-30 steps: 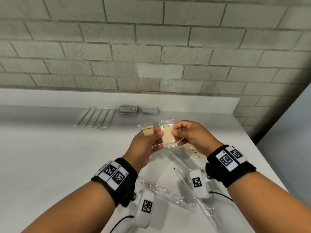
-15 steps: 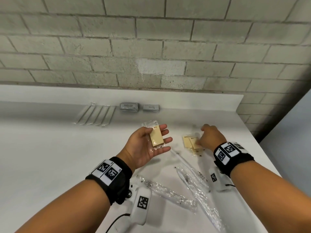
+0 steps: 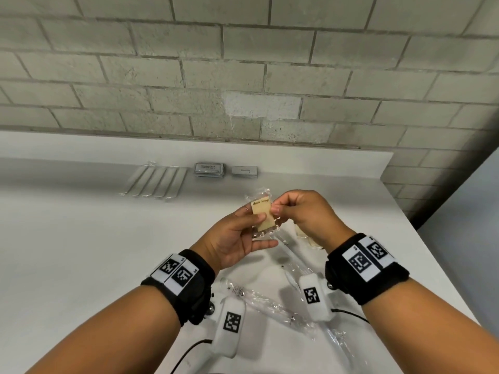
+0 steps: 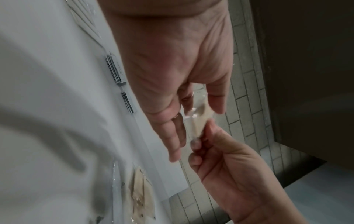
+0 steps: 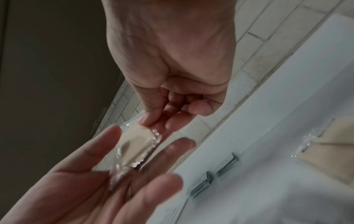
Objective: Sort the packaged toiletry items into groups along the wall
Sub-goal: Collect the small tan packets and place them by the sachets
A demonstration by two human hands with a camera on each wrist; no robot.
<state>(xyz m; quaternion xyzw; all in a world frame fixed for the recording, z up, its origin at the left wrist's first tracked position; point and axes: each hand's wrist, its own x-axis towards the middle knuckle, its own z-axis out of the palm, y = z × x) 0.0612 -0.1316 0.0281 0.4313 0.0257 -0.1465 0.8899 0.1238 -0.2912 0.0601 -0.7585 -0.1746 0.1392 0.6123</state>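
Observation:
A beige "Bath Soap" packet (image 3: 261, 214) in clear wrap is held above the white counter (image 3: 81, 252). My left hand (image 3: 255, 220) holds it with the thumb across its face and the fingers behind. My right hand (image 3: 277, 209) pinches the packet's right edge. The left wrist view shows the packet (image 4: 201, 119) between my left hand (image 4: 193, 112) and the pinching right hand (image 4: 199, 141). The right wrist view shows my right hand (image 5: 149, 121) on the wrap's edge (image 5: 134, 139). More soap packets (image 3: 314, 241) lie on the counter under my right hand.
Along the wall lie a row of long white packs (image 3: 156, 182), a stack of grey sachets (image 3: 208, 170) and a smaller grey stack (image 3: 244, 170). Long clear-wrapped items (image 3: 270, 303) lie under my wrists. The counter's right edge (image 3: 437, 268) is close.
My right hand went down to the soap packets on the counter and has come back up to the packet in my left hand. My left thumb has closed over the soap.

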